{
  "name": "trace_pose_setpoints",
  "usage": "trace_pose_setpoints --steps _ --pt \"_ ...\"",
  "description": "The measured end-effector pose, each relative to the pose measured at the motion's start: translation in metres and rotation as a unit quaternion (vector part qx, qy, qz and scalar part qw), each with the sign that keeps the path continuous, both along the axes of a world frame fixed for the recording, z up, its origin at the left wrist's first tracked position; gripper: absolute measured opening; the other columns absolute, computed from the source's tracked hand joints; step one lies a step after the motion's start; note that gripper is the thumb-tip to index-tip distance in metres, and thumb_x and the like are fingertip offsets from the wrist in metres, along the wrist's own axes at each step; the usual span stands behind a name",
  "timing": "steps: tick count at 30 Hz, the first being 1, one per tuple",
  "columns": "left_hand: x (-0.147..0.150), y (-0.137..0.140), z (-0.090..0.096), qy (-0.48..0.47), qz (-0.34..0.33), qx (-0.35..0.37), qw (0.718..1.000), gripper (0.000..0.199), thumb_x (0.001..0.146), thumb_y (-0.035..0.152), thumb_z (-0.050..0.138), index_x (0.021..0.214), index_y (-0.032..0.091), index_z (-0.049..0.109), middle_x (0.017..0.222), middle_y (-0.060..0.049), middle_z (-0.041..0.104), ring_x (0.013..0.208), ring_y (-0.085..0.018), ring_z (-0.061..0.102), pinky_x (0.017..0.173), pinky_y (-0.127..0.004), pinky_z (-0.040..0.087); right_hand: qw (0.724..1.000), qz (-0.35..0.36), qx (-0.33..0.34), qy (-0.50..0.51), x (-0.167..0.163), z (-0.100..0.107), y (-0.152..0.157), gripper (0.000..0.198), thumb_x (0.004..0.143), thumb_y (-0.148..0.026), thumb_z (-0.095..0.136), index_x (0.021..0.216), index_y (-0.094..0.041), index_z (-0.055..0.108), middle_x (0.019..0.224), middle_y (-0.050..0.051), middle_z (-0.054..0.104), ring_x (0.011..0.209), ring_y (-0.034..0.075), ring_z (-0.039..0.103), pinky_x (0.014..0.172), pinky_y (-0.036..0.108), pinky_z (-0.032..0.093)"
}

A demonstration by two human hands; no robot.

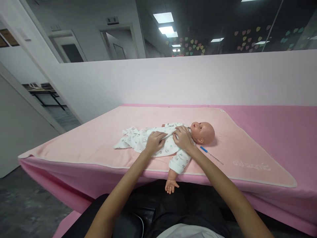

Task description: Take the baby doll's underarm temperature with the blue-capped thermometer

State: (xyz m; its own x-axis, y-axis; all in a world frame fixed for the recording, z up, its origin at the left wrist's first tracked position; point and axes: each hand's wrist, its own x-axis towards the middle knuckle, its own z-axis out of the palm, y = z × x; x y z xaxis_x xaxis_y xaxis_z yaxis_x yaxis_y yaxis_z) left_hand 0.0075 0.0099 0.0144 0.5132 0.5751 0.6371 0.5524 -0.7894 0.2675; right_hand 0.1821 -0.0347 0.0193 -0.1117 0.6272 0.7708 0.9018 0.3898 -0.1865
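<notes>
A baby doll (204, 133) lies on its back with its head to the right, dressed in a white printed gown (138, 138). My left hand (155, 141) is closed on the gown's cloth at the belly. At the doll's chest, near the collar, my right hand (183, 137) pinches the gown too. A narrow white edge of cloth (167, 136) stretches between both hands; its exact form is partly hidden by my fingers. One doll arm (171, 181) hangs over the table's front edge, palm up.
Beside the doll's head lies a thin stick with a blue end (211, 155), resembling a thermometer. A peach blanket (247, 155) covers part of the pink tablecloth (284, 132). A white half wall (198, 82) topped with glass stands behind the table.
</notes>
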Motion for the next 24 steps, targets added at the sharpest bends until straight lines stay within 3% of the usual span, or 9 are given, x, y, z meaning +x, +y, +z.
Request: trace_pose_setpoints --steps 5,9,11,16,24 --pt "-0.005 0.0 -0.002 -0.085 0.079 0.018 0.993 0.03 0.077 0.013 0.041 0.091 0.023 0.066 0.091 -0.005 0.065 0.087 -0.022 0.053 0.084 -0.035 0.032 0.999 -0.04 -0.026 -0.013 -0.005 0.0 0.007 0.011 0.073 -0.02 0.051 0.074 -0.018 0.062 0.091 0.008 0.063 0.09 0.023 0.05 0.085 0.039 0.034" --pt "-0.003 -0.006 -0.001 -0.127 0.122 0.043 0.983 0.033 0.08 0.013 0.037 0.094 0.022 0.065 0.093 -0.006 0.064 0.092 -0.022 0.051 0.088 -0.035 0.029 0.999 -0.031 -0.021 0.0 -0.006 -0.002 0.005 0.009 0.071 -0.016 0.05 0.076 -0.017 0.058 0.083 0.006 0.062 0.083 0.021 0.051 0.081 0.035 0.035" --pt "0.001 -0.011 -0.002 -0.124 0.117 0.075 0.983 0.032 0.081 0.014 0.037 0.1 0.02 0.063 0.095 -0.006 0.063 0.094 -0.022 0.051 0.088 -0.035 0.029 1.0 -0.003 -0.008 0.008 -0.005 -0.003 0.002 0.009 0.075 -0.015 0.047 0.077 -0.017 0.056 0.08 0.005 0.061 0.08 0.019 0.051 0.081 0.033 0.035" --pt "0.021 -0.021 -0.006 -0.013 0.039 0.119 0.992 0.031 0.085 0.021 0.038 0.111 0.018 0.055 0.104 -0.007 0.062 0.097 -0.021 0.052 0.084 -0.034 0.033 0.999 0.035 0.009 0.021 -0.004 -0.006 0.002 0.014 0.082 -0.015 0.042 0.078 -0.018 0.055 0.078 0.004 0.062 0.078 0.018 0.053 0.085 0.033 0.034" --pt "0.03 -0.021 -0.005 0.008 0.067 0.134 0.989 0.023 0.087 0.024 0.042 0.103 0.021 0.057 0.096 -0.004 0.064 0.093 -0.019 0.054 0.082 -0.035 0.034 0.997 0.041 0.002 0.059 -0.004 -0.01 0.005 0.013 0.081 -0.015 0.047 0.079 -0.019 0.058 0.079 0.003 0.065 0.08 0.019 0.054 0.082 0.033 0.035"
